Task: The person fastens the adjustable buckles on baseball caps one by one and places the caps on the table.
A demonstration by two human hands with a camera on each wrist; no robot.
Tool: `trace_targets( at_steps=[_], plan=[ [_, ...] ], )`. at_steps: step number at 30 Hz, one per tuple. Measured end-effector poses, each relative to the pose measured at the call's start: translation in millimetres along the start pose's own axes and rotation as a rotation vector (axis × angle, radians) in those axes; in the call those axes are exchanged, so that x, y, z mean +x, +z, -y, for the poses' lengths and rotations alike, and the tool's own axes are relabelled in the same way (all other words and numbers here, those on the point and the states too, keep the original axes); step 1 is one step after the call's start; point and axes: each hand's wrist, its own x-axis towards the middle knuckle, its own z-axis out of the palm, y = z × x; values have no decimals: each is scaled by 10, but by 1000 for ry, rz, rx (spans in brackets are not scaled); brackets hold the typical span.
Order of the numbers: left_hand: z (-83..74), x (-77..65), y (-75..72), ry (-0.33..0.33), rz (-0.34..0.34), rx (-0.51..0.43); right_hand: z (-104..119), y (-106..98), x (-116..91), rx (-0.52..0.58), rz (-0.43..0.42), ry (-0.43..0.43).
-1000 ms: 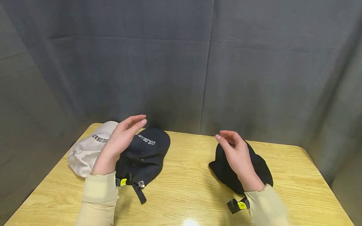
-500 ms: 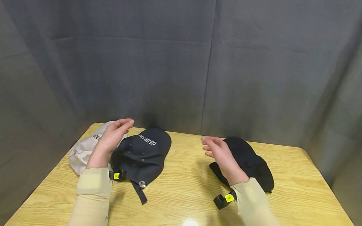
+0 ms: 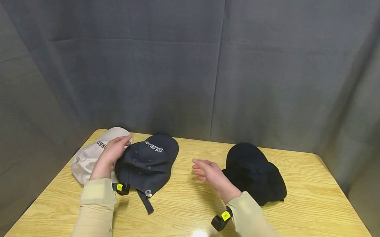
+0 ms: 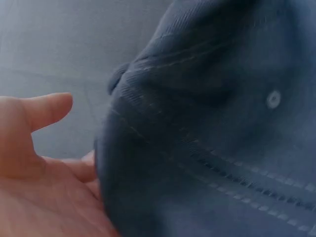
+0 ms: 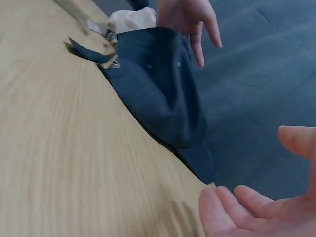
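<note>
A navy cap (image 3: 149, 166) lettered in white lies left of the middle of the table, its strap and metal buckle trailing toward the front. My left hand (image 3: 112, 152) is at its left side; in the left wrist view the thumb (image 4: 52, 108) stands away from the cap while the other fingertips pass behind the crown's edge, partly hidden. A whitish cap (image 3: 89, 160) with dark lettering lies just beyond that hand, partly covered by it. Between the navy cap and a black cap (image 3: 254, 173), my right hand (image 3: 214, 177) hovers over the table with extended fingers, holding nothing.
The caps lie on a light wood table (image 3: 187, 202) with rounded far corners. A grey curtain (image 3: 166, 69) hangs along the back and both sides. Each wrist wears a black strap with a yellow tag.
My left hand has come down and slightly left, to the navy cap's left side. The right hand has moved left and down from over the black cap. The caps lie as before.
</note>
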Motion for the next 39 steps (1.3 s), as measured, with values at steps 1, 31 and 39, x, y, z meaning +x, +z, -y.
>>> trace_targets(
  at_steps=[1,31,39],
  plan=[
    [22,6,-3,-18,7,-17,-17,24,2,-1,11,7],
    [231,99,324,-115,112,-48,-141,284,-25,111,61,151],
    [198,90,414,-121,133,-44,-183,257,24,167,87,143]
  ],
)
